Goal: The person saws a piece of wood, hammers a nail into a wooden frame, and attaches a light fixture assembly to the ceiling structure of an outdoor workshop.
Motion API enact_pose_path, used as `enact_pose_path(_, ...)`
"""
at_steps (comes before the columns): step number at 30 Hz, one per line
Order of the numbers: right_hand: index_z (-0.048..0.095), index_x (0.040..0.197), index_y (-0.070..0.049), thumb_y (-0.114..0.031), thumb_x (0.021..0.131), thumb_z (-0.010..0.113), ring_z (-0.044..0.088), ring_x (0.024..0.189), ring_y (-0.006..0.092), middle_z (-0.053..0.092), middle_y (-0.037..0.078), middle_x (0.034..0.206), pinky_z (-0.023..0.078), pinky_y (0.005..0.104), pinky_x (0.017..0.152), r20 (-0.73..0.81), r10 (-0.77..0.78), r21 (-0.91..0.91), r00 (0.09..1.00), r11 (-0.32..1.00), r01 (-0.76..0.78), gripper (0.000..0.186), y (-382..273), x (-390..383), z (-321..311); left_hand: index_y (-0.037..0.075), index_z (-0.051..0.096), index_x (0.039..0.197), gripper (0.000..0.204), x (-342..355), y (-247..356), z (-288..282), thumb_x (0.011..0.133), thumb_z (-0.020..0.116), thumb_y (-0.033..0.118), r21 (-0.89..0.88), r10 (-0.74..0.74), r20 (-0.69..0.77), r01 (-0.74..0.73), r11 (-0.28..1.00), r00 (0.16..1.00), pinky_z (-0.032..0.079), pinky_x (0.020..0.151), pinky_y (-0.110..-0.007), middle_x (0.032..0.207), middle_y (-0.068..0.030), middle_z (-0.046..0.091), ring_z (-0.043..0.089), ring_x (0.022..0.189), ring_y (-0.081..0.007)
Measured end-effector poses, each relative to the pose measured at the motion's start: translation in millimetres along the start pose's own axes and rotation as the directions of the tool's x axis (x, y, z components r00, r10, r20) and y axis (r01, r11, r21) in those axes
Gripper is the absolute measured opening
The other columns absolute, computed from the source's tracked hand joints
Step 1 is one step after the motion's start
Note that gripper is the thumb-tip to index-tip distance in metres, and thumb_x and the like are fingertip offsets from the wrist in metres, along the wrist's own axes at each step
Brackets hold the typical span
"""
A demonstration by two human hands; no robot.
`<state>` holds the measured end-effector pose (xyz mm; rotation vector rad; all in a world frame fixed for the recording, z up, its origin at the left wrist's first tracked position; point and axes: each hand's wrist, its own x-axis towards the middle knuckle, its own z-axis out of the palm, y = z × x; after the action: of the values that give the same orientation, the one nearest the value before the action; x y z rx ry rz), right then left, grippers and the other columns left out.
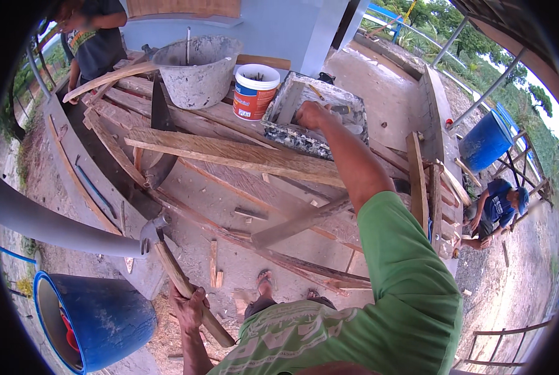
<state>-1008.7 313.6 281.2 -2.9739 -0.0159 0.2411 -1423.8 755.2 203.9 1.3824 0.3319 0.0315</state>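
My left hand (189, 307) is closed around the wooden handle of a claw hammer (182, 280). Its metal head points up and away, near a grey curved pipe. Stretched far forward, my right hand (314, 116) reaches into a paint-spattered rectangular tub (348, 139). The fingers look curled, and whatever they grip is hidden below them. Inside the tub lie a flat grey strip and small tools. To its left stands a white-and-orange bucket (253, 103) with thin items in it. A long wooden plank (242, 156) lies across the boards in front of the tub.
A large grey-stained basin (195, 78) stands beyond the boards, next to a broad dark blade (159, 112). Blue drums (114, 319) stand lower left and at right. One person (95, 37) works far left; another (495, 209) crouches at right. Wood offcuts (214, 262) litter the ground.
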Motion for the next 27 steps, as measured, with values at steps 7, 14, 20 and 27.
enact_pose_path(7,0.08,0.091,-0.019,-0.027,0.072,0.075,0.069,0.091,0.0275,0.075,0.009,0.092,0.05,0.0486,0.092,-0.129,0.012,0.226,0.992,0.974,0.017,0.021,15,-7,0,0.003,0.046,0.113,0.05,1,20,12,0.077,0.08,0.014,0.017,0.057,0.111,-0.059,0.998,0.992,0.05,0.044,-0.03,0.07,-0.0062,0.058,0.059,0.051,-0.016)
enact_pose_path(14,0.071,0.072,-0.01,-0.016,0.079,0.067,0.066,0.082,0.0198,0.071,0.005,0.086,0.05,0.0332,0.07,-0.264,0.271,0.878,0.926,0.465,0.114,0.011,50,-44,-31,0.003,0.046,0.116,0.064,4,36,52,0.077,0.087,0.034,-0.016,0.232,0.301,-0.239,0.971,0.925,0.048,0.05,-0.025,0.069,-0.0059,0.06,0.06,0.055,-0.0131)
enact_pose_path(20,0.058,0.092,-0.003,-0.012,0.093,0.06,0.062,0.076,0.0276,0.061,0.011,0.083,0.054,0.0372,0.073,-0.402,0.061,0.812,0.914,-0.437,0.386,0.009,86,-194,-125,0.001,0.039,0.125,0.071,-7,51,96,0.081,0.084,0.035,-0.156,0.254,0.563,-0.2,0.967,0.787,0.046,0.047,-0.024,0.066,-0.0063,0.059,0.057,0.051,-0.0125)
enact_pose_path(27,0.049,0.086,-0.004,-0.017,0.103,0.043,0.043,0.063,0.0132,0.047,0.006,0.077,0.035,0.0234,0.046,-0.241,0.206,0.835,0.948,-0.454,0.311,0.022,192,-473,-126,0.0,0.037,0.13,0.063,-2,39,173,0.086,0.078,0.019,-0.176,0.283,0.78,-0.239,0.955,0.558,0.045,0.047,-0.023,0.072,-0.0083,0.057,0.056,0.051,-0.0118)
